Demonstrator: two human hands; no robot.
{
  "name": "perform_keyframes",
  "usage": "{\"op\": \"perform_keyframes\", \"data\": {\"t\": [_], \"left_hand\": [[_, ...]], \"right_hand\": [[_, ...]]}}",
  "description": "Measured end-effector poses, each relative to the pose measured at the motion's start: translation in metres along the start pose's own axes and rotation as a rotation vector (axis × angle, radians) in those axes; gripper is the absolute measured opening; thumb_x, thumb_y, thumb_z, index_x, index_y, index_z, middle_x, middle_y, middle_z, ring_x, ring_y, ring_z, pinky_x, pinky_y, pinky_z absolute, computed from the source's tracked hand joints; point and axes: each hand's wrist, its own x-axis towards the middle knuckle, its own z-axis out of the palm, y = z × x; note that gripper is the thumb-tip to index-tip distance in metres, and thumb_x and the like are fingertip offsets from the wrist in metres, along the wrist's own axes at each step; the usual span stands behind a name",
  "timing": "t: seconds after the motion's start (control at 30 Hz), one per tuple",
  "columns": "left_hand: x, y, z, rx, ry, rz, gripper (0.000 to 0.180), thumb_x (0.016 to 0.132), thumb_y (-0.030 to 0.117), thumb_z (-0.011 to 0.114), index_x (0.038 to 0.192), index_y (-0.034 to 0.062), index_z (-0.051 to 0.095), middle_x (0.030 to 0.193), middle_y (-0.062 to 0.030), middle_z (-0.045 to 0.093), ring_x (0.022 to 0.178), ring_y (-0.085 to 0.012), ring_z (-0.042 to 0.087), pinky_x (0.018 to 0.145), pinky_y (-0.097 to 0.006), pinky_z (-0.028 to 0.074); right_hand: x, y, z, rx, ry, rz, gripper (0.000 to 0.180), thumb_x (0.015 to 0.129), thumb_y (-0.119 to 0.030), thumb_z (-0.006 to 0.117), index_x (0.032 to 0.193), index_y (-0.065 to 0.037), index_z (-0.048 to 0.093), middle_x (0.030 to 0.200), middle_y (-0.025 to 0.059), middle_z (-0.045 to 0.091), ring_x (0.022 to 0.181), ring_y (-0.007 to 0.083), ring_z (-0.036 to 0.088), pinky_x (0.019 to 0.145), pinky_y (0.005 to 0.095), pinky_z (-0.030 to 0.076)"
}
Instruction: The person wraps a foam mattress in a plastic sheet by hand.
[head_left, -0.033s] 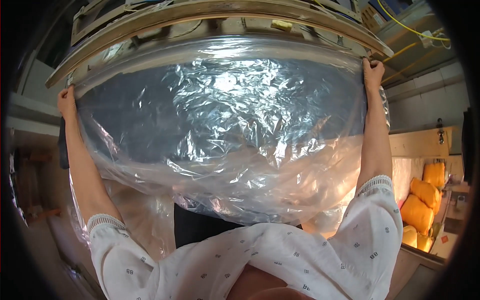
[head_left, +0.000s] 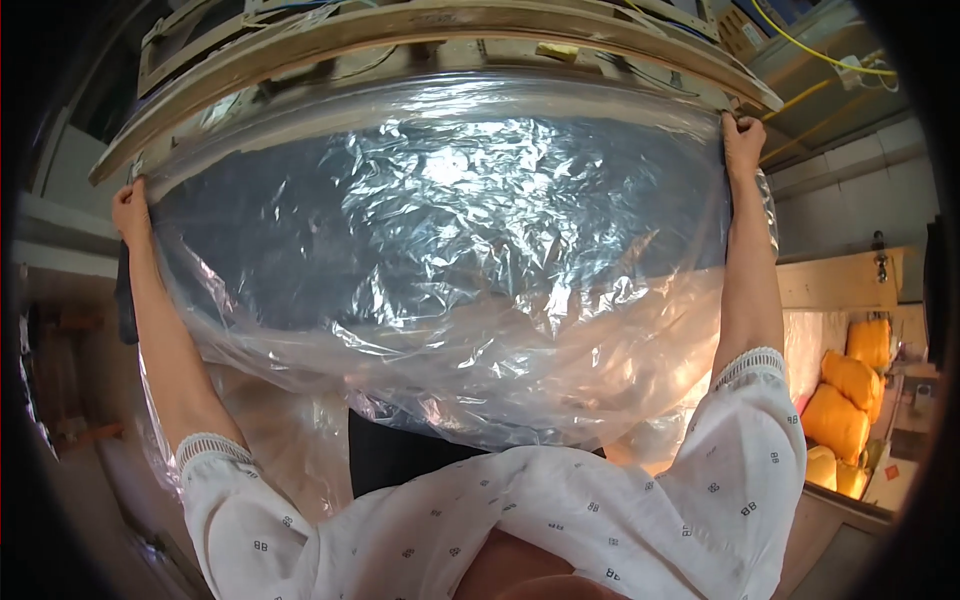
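A wide sheet of clear plastic film (head_left: 520, 230) stretches across in front of me, wrinkled and shiny. Dark material (head_left: 280, 240) shows through its middle. My left hand (head_left: 131, 210) pinches the film's far left corner. At the far right corner, my right hand (head_left: 743, 147) grips the film with fingers closed. Both arms reach forward, spread wide apart. The near part of the film hangs in loose folds toward my body, over a black surface (head_left: 410, 450).
Beyond the film's far edge runs a long wooden bar (head_left: 440, 22) of a frame. A yellow cable (head_left: 800, 50) hangs at the upper right. Several orange bundles (head_left: 838, 420) are stacked at the right, past a wooden panel (head_left: 840, 285).
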Motion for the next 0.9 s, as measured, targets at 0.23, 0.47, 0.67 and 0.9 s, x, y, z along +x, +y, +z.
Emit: {"op": "perform_keyframes", "data": {"t": [0.23, 0.47, 0.67, 0.9], "left_hand": [[0.046, -0.058, -0.031, -0.067, -0.083, -0.085, 0.038, 0.087, 0.029, 0.046, 0.093, -0.0046, 0.062, 0.088, -0.0092, 0.063, 0.078, -0.0182, 0.057, 0.072, -0.03, 0.043], [0.021, -0.021, -0.026, -0.137, 0.022, -0.107, 0.04, 0.089, 0.03, 0.041, 0.096, -0.0047, 0.06, 0.091, -0.0104, 0.061, 0.08, -0.0195, 0.056, 0.077, -0.032, 0.042], [0.033, -0.058, -0.03, 0.246, -0.313, 0.157, 0.05, 0.089, 0.044, 0.046, 0.107, -0.0009, 0.059, 0.1, -0.0115, 0.062, 0.096, -0.0202, 0.055, 0.085, -0.031, 0.04], [0.055, -0.082, -0.173, -0.086, -0.203, -0.144, 0.041, 0.085, 0.037, 0.055, 0.111, 0.0057, 0.06, 0.105, -0.0101, 0.062, 0.095, -0.0244, 0.058, 0.085, -0.034, 0.044]], "right_hand": [[0.008, 0.013, 0.013, 0.116, 0.03, 0.074, 0.034, 0.076, -0.029, 0.062, 0.079, 0.004, 0.055, 0.085, 0.0223, 0.055, 0.086, 0.0341, 0.05, 0.078, 0.0399, 0.039], [0.004, -0.011, -0.004, 0.108, 0.095, 0.149, 0.042, 0.082, -0.034, 0.053, 0.088, 0.006, 0.059, 0.093, 0.0266, 0.058, 0.093, 0.0371, 0.052, 0.082, 0.0418, 0.038], [0.003, -0.007, -0.012, -0.059, -0.235, 0.139, 0.049, 0.086, -0.047, 0.043, 0.101, -0.004, 0.062, 0.103, 0.023, 0.056, 0.099, 0.0403, 0.049, 0.087, 0.044, 0.036], [-0.063, -0.091, -0.102, 0.485, -0.78, 0.108, 0.025, 0.089, -0.031, 0.051, 0.079, -0.008, 0.046, 0.072, -0.0063, 0.039, 0.068, 0.0053, 0.034, 0.061, 0.0194, 0.03]]}}
